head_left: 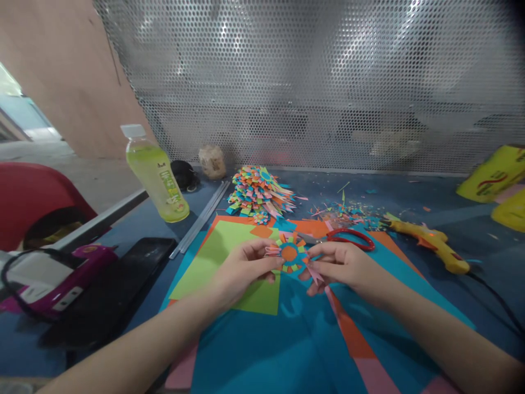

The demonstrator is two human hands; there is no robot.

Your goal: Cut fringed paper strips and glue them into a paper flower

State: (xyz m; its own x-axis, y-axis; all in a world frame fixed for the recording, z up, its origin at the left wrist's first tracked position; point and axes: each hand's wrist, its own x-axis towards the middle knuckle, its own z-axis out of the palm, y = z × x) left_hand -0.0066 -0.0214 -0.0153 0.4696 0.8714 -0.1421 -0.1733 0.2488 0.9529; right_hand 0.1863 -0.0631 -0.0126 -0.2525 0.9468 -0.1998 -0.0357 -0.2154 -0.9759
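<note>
A small round paper flower (289, 252) with an orange centre, a blue ring and multicoloured fringed petals is held up over the coloured sheets. My left hand (246, 267) pinches its left edge, where pink looped strips stick out. My right hand (338, 265) grips its right side, with a pink paper strip hanging below the fingers. Beneath lie a green sheet (225, 260) and large blue sheets (262, 350). Red-handled scissors (350, 238) rest just behind my right hand.
Behind the sheets is a pile of fringed paper flowers (260, 191). Paper scraps (353, 213) and a yellow glue gun (430, 243) lie right. At left are a bottle (158, 180), clear sticks (200, 219), a black phone (115, 290) and a purple power strip (77, 284).
</note>
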